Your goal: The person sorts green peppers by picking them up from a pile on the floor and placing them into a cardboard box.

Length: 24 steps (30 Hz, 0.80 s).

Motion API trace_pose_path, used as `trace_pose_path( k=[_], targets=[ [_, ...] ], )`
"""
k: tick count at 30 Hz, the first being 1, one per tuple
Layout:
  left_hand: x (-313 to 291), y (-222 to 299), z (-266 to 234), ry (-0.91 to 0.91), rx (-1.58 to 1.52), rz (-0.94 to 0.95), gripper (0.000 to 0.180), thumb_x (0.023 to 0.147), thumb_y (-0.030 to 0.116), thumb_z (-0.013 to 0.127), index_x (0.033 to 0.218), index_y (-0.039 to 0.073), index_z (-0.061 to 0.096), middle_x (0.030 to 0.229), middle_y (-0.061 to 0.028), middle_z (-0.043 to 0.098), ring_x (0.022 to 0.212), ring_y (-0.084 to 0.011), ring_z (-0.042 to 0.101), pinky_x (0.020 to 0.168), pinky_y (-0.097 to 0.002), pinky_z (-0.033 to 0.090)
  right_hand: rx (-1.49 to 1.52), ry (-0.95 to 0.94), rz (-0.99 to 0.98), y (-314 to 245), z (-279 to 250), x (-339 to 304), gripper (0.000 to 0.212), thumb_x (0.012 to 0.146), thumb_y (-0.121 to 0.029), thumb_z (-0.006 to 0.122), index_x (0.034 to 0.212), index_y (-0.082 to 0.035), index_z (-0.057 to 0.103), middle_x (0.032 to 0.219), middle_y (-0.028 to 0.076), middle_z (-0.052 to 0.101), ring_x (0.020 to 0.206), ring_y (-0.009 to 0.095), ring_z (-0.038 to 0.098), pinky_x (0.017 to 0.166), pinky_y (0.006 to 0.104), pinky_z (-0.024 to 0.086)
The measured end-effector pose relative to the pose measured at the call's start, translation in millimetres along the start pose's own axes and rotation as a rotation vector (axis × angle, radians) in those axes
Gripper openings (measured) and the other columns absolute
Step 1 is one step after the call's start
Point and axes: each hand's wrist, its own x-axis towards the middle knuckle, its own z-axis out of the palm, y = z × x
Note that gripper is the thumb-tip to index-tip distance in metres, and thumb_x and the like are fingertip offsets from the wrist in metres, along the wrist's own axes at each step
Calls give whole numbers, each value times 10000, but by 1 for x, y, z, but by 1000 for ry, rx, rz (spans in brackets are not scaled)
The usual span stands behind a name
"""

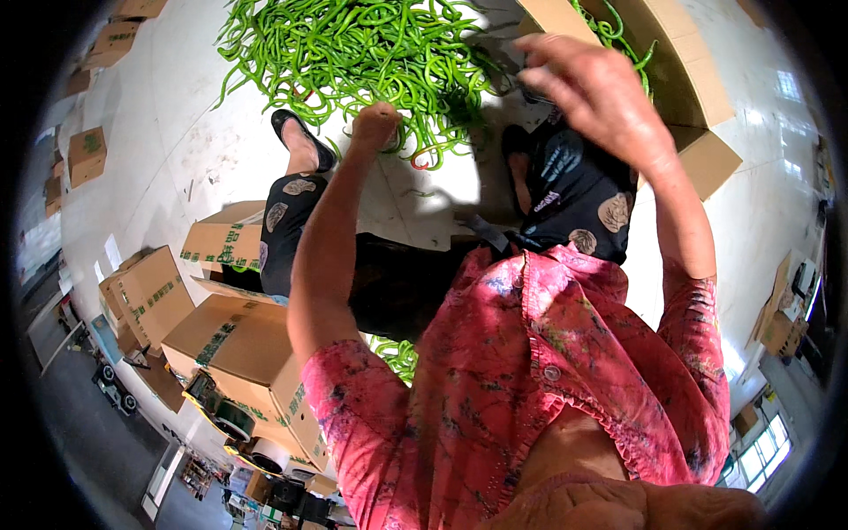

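Long green chili peppers (353,53) lie in a big heap on the pale floor in front of me, a few of them red. At the heap's near edge, my left hand (375,125) is closed, back upward; its fingers are hidden, so what it holds, if anything, cannot be made out. My right hand (594,93) is raised beside an open cardboard box (685,62), slightly blurred, fingers stretched out and apart, with nothing seen in it. More green peppers (609,26) show inside that box, partly behind the hand.
Taped cardboard boxes (238,340) stand close at my left, with another carton (225,237) beside my left leg. My black shoe (303,140) rests near the heap. More green peppers (395,355) show below my left arm. A small carton (87,156) sits farther left.
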Motion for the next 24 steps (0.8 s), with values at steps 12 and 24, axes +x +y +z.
trace_pose_path(
  k=[12, 24],
  targets=[
    [42, -38, 143, 629, -465, -439, 711, 617, 388, 826, 1120, -49, 577, 1095, -244, 626, 1031, -379, 610, 919, -445, 474, -134, -657, -249, -18, 90, -7, 351, 754, -105, 611, 1094, -30, 566, 897, 99, 576, 830, 266, 614, 683, 376, 501],
    [95, 39, 123, 775, -182, -916, 1278, 572, 500, 864, 1443, -91, 140, 1215, -289, 476, 1106, -427, 513, 943, -493, 440, -171, -473, -411, -40, 77, 3, 460, 757, -161, 574, 1186, 2, 556, 919, 89, 530, 788, 188, 532, 686, 306, 461]
  ],
)
